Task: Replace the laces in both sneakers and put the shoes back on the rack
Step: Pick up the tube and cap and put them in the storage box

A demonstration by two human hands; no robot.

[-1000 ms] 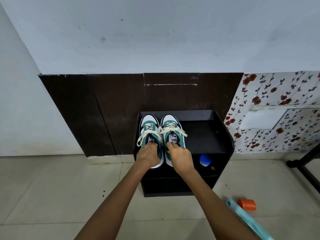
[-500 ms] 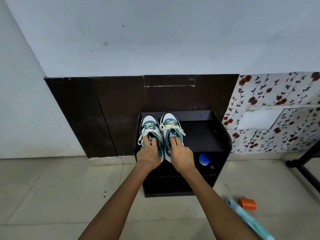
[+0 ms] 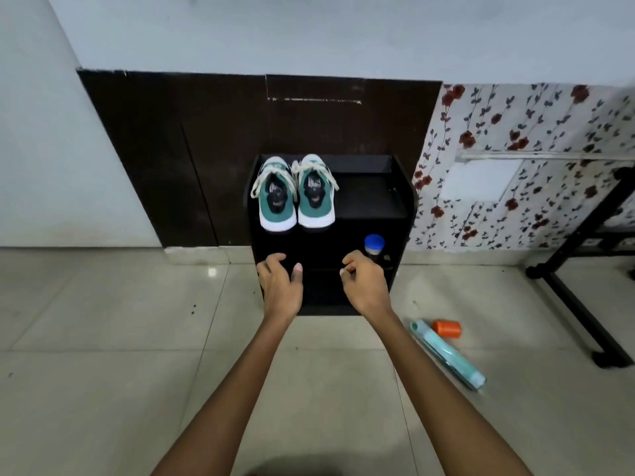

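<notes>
Two green and white sneakers stand side by side on the top left of the black shoe rack (image 3: 371, 197), heels toward me. The left sneaker (image 3: 277, 201) and the right sneaker (image 3: 315, 197) both carry cream laces that hang over their sides. My left hand (image 3: 280, 286) hovers in front of the rack below the shoes, fingers loosely curled, holding nothing. My right hand (image 3: 364, 285) hovers beside it, fingers relaxed and empty. Neither hand touches the shoes.
A jar with a blue lid (image 3: 374, 247) sits on a lower shelf by my right hand. On the tiled floor to the right lie a teal tube (image 3: 448, 359) and an orange cap (image 3: 446, 328). A black metal frame (image 3: 577, 304) stands at far right.
Both hands have let go of the sneakers and drawn back toward me. The shoes stay on the rack top. The camera has risen and looks down more steeply.
</notes>
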